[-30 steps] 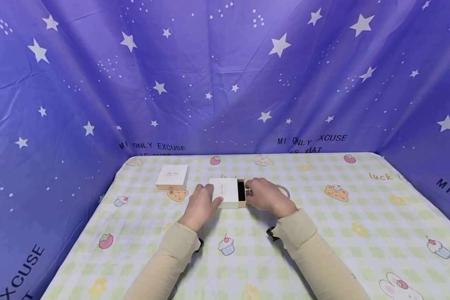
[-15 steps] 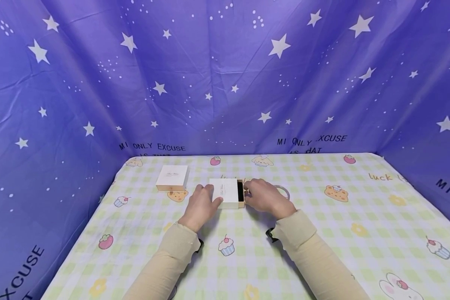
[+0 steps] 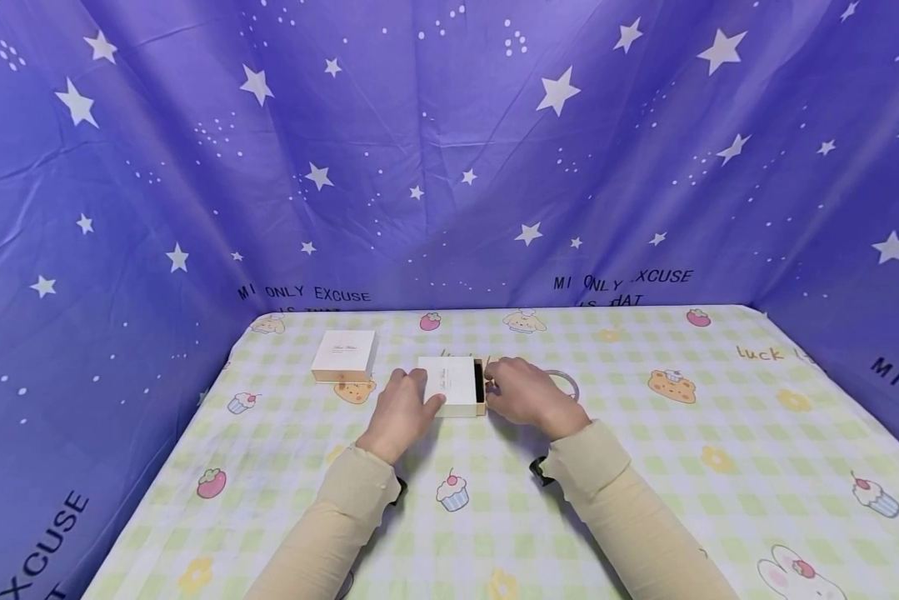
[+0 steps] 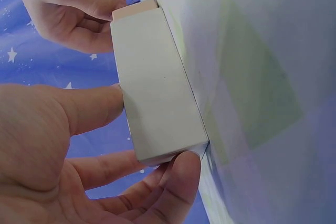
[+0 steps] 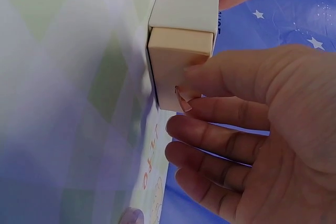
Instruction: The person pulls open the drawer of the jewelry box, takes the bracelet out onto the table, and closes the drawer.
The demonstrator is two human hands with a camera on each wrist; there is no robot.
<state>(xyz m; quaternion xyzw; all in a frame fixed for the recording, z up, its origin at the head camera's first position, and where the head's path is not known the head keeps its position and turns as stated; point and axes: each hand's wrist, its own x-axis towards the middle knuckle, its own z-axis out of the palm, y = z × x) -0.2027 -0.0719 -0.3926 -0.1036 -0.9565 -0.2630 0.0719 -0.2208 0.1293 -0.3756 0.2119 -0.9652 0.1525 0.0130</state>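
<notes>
A white box (image 3: 450, 383) lies on the counter (image 3: 644, 467) between both hands, near the middle. The left hand (image 3: 402, 410) holds its left end, thumb on one side and fingers curled round the other. The right hand (image 3: 524, 392) presses a fingertip on the tan drawer (image 5: 178, 61), which sticks a little way out of the box's right end; its other fingers are loosely bent. A second box (image 3: 344, 354) sits apart, to the left and farther back.

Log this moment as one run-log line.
left hand: holds white sleeve | right hand: presses tan drawer end, slightly out | second box: untouched, far-left | surface: checked cloth
</notes>
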